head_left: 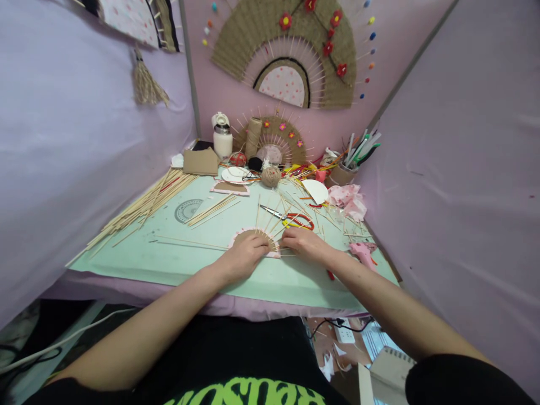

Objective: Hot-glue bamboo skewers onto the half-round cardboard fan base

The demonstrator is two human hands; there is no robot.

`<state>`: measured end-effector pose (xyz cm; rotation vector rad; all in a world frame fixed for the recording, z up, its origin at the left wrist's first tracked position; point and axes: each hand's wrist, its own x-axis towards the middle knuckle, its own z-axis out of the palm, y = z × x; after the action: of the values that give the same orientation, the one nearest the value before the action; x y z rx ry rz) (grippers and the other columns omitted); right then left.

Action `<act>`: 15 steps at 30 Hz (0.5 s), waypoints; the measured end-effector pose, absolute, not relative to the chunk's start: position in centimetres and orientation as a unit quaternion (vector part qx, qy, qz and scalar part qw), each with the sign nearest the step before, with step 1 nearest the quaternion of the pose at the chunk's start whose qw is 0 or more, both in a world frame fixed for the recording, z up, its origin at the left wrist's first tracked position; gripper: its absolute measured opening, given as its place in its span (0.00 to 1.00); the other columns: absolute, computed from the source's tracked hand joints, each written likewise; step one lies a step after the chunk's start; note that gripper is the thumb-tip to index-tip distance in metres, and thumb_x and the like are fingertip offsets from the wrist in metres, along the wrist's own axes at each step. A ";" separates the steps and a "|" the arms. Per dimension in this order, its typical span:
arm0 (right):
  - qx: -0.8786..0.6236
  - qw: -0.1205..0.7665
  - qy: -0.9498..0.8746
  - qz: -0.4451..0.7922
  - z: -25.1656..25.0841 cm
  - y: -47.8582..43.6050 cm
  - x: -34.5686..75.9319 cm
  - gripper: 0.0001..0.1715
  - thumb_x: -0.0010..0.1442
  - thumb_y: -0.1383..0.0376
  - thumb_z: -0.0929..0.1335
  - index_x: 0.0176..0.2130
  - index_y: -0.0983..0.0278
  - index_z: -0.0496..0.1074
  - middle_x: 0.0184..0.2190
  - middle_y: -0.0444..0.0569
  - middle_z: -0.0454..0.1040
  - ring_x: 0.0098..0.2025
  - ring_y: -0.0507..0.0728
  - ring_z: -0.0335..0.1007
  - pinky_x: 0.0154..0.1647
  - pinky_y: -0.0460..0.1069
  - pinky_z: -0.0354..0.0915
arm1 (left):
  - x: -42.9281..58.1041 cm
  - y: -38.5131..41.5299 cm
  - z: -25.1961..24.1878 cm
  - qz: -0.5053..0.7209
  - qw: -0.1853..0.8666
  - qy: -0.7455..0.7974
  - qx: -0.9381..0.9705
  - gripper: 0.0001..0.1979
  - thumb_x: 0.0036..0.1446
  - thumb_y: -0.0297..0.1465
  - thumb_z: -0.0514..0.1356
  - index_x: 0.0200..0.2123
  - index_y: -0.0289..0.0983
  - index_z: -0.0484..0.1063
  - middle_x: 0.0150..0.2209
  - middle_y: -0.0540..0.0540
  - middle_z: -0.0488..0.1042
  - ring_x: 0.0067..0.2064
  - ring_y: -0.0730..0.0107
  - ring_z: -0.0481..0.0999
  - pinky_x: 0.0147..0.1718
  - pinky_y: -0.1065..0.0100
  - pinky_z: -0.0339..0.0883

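A small brown cardboard half-disc [244, 235] with a pink-dotted white rim lies near the table's front edge. Thin wooden sticks [258, 214] fan out from it. My left hand [248, 251] rests on the half-disc, its fingers bent and pressed onto the card. At the half-disc's right edge, my right hand [304, 243] has its fingers pinched together around a thin stick; the fingertips are partly hidden. Red-and-yellow-handled scissors [300, 220] lie just beyond my right hand, blades pointing left.
Long sticks [143, 205] are heaped at the left, near a protractor [188, 211]. A pink glue gun [363, 253] lies at right. Behind stand a white bottle [222, 140], a twine ball [270, 176] and a tool holder [341, 175]. A large decorated fan [236, 48] hangs on the back wall.
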<state>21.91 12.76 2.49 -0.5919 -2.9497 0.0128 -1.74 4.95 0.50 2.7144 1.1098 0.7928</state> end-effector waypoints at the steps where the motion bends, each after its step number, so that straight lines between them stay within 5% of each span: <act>1: -0.193 0.065 -0.979 0.006 2.5 12.8 21.9 0.11 0.64 0.73 0.65 0.39 0.64 0.78 0.35 0.50 0.73 0.37 0.54 0.64 0.36 0.47 0.54 | -1.7 5.0 0.5 0.262 0.052 0.365 0.892 0.14 0.65 0.22 0.52 0.45 0.36 0.77 0.48 0.43 0.77 0.52 0.62 0.72 0.54 0.58 0.66; 15: -0.172 0.072 -0.982 0.029 2.5 13.1 21.9 0.11 0.64 0.73 0.65 0.38 0.65 0.77 0.35 0.52 0.73 0.37 0.55 0.65 0.38 0.48 0.58 | -1.8 5.0 0.0 0.263 0.056 0.368 0.890 0.14 0.64 0.21 0.53 0.45 0.36 0.77 0.49 0.42 0.77 0.51 0.62 0.73 0.53 0.60 0.67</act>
<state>21.88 13.07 2.49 -0.5160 -2.9524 0.0871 -1.81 5.02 -0.03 2.7006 1.1155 0.7969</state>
